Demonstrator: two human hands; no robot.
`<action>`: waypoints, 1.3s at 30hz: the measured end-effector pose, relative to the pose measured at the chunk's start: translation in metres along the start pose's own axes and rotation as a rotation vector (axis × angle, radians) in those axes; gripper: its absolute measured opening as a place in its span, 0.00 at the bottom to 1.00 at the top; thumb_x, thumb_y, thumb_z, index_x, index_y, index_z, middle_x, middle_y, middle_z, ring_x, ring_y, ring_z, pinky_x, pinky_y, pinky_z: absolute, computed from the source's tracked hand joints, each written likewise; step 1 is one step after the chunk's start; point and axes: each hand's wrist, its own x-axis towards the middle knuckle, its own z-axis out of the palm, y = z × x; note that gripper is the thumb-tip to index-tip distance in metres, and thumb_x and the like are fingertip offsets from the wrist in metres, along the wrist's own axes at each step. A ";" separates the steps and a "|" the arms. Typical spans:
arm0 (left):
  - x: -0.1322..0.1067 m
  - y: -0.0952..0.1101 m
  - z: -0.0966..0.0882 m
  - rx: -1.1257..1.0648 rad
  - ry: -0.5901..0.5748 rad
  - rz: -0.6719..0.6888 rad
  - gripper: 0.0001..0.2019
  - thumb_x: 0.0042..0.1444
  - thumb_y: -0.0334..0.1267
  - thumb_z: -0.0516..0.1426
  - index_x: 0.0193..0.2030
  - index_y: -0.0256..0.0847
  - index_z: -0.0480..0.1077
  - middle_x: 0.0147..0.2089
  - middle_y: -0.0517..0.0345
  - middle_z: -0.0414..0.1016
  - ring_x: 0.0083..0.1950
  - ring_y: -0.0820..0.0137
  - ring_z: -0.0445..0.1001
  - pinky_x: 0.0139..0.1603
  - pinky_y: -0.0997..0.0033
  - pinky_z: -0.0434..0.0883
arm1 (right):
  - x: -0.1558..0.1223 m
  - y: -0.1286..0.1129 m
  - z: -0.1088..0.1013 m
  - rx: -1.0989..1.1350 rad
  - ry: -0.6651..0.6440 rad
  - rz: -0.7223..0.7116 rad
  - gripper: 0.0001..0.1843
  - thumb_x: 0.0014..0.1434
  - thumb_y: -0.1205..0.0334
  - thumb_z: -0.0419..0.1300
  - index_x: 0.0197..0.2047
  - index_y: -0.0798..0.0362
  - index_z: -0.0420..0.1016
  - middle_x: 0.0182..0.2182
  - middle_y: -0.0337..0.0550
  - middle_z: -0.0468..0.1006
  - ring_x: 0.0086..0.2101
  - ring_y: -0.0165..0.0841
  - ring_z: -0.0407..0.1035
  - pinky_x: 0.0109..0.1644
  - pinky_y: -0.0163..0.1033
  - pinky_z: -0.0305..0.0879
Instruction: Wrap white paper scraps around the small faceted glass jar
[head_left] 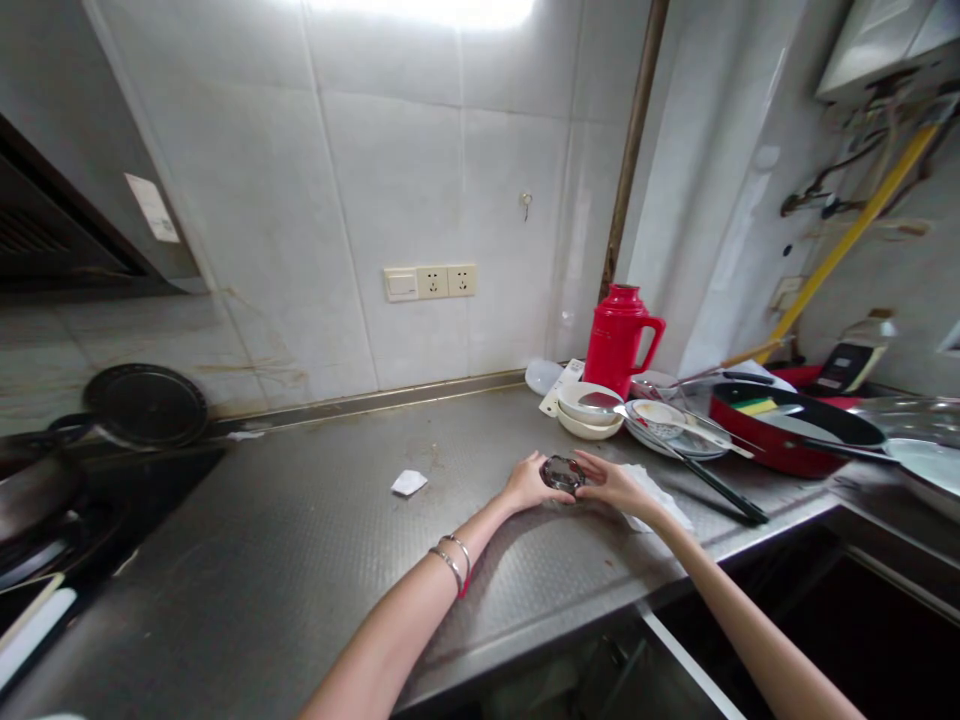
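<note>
A small dark round object (pixel 563 473), glassy or shiny, sits low on the steel counter (pixel 315 540). My left hand (pixel 529 483) grips its left side with curled fingers. My right hand (pixel 611 482) closes on its right side, thumb and fingers touching it. A white crumpled cloth or paper (pixel 656 497) lies under my right wrist. Bracelets circle my left wrist (pixel 452 560).
A red thermos jug (pixel 619 338) stands at the back right. Stacked bowls (pixel 590 408), a plate with chopsticks (pixel 679 428) and a red pan (pixel 780 425) crowd the right side. A paper scrap (pixel 409 482) lies mid-counter. A stove with pans (pixel 45 500) is at left.
</note>
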 end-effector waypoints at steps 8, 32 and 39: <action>0.001 -0.004 0.003 0.027 0.021 0.008 0.41 0.28 0.60 0.67 0.49 0.37 0.72 0.55 0.41 0.72 0.63 0.50 0.63 0.61 0.56 0.63 | 0.002 0.006 -0.003 -0.190 -0.043 0.012 0.39 0.40 0.61 0.68 0.58 0.43 0.66 0.55 0.41 0.71 0.56 0.46 0.64 0.59 0.49 0.65; -0.007 -0.001 0.002 -0.062 0.087 -0.132 0.57 0.23 0.59 0.69 0.61 0.29 0.58 0.58 0.30 0.65 0.60 0.45 0.63 0.59 0.49 0.61 | -0.004 -0.014 -0.006 -0.097 0.094 -0.170 0.41 0.48 0.51 0.66 0.64 0.45 0.58 0.62 0.47 0.61 0.61 0.45 0.56 0.62 0.54 0.59; -0.021 -0.013 -0.031 -0.121 0.208 -0.267 0.41 0.51 0.59 0.54 0.64 0.31 0.55 0.68 0.35 0.52 0.69 0.53 0.50 0.68 0.55 0.51 | 0.002 -0.065 0.034 -0.016 0.074 -0.348 0.31 0.56 0.54 0.62 0.61 0.44 0.62 0.61 0.44 0.64 0.60 0.44 0.58 0.62 0.54 0.58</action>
